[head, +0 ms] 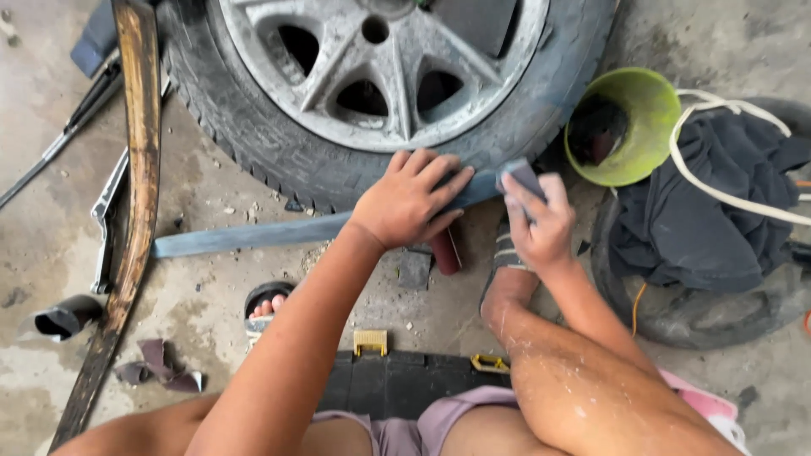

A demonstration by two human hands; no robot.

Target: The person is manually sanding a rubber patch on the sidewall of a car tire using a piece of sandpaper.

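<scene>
Bare knees sit closest, and past them the left hand [410, 201] presses flat and open on a long grey strip [253, 236] lying sideways against the tire [253, 127], while the right hand [534, 221] pinches a small sanding pad [524, 176] at the strip's right end.

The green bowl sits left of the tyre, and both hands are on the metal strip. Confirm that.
Not quite. In the head view the green bowl sits right of the tyre, not left. The left hand and right hand are both on the metal strip.
</scene>
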